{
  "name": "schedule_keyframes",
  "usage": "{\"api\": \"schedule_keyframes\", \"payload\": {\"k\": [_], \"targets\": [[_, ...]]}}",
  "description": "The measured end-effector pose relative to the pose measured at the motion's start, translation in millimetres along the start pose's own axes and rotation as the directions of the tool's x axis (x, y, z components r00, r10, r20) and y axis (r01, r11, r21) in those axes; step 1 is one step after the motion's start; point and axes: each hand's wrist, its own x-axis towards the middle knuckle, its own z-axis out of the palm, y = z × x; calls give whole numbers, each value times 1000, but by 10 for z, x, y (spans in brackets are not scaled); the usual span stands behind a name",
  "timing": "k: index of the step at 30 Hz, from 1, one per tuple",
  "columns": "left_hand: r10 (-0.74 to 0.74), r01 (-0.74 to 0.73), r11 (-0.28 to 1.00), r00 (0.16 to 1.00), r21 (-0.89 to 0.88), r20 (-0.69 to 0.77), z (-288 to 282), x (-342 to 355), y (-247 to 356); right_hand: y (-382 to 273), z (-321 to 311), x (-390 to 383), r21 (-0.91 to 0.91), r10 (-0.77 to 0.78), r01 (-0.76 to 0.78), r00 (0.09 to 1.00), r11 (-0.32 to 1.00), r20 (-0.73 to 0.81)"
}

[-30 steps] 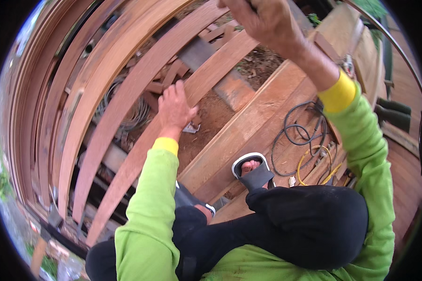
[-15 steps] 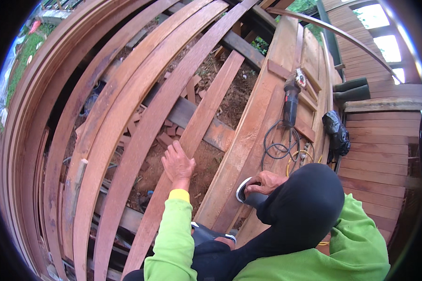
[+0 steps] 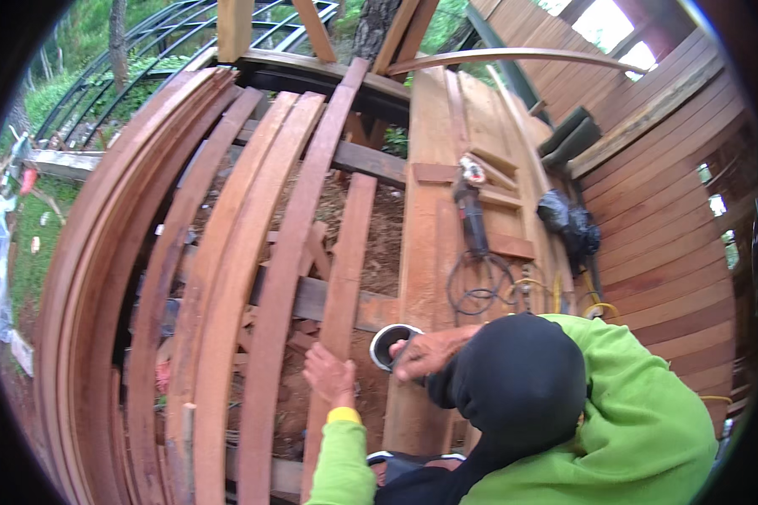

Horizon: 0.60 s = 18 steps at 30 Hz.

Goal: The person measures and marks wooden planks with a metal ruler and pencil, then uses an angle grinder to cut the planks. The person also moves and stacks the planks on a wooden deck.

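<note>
My left hand (image 3: 332,375) lies on a reddish-brown wooden plank (image 3: 348,261), its fingers stretched out. This shorter plank runs away from me between a longer plank (image 3: 294,278) on its left and wide boards (image 3: 425,227) on its right. My right hand (image 3: 428,353) is bent with curled fingers beside my bent knee (image 3: 522,379). It touches a dark, rounded shoe-like thing (image 3: 392,347) with a white rim. What its fingers close on, if anything, is hidden.
An angle grinder (image 3: 472,210) with a coiled cord lies on the boards. Past it are a black plastic bag (image 3: 568,223) and dark boots (image 3: 571,136). Open gaps between planks show soil and wood offcuts (image 3: 303,337). A curved stack of boards (image 3: 93,337) edges the left.
My view has tilted up and turned, bringing the far posts and trees into sight. My left hand stays on the plank. My right hand stays by the white-rimmed dark thing.
</note>
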Motion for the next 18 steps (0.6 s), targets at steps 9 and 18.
{"api": "schedule_keyframes", "payload": {"k": [9, 18], "targets": [[-41, 43, 999, 990, -12, 132, -346, 31, -342, 989, 377, 1047, -668, -735, 462, 651, 583, -191], [-202, 216, 967, 973, -135, 110, 128, -75, -34, 252, 494, 1980, -436, -721, 691, 681, 576, 128]]}}
